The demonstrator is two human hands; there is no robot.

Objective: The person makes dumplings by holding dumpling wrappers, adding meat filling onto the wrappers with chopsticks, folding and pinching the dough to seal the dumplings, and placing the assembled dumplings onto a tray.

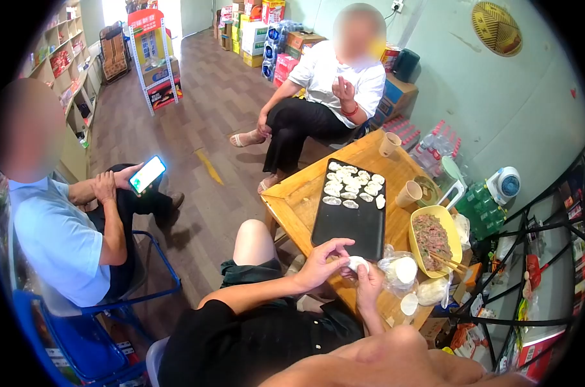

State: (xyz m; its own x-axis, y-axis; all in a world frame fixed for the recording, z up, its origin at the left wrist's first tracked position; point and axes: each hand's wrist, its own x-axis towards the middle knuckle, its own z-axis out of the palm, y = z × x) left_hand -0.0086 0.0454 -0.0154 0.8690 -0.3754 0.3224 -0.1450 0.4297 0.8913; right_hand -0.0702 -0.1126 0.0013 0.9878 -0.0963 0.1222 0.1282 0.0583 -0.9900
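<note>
Between my left hand and my right hand, a white dumpling is pinched by the fingers of both, just off the tray's near end. Partly filled with rows of pale dumplings at its far end, the black tray lies on the wooden table. Right of my hands are a plastic bag of round dumpling wrappers and a loose wrapper. A yellow bowl holds minced meat filling, with chopsticks resting in it.
Two paper cups stand along the table's far side. A bagged lump sits by the bowl. One seated person holds a lit phone; another person sits beyond the table. Bottles and a small fan stand to the right.
</note>
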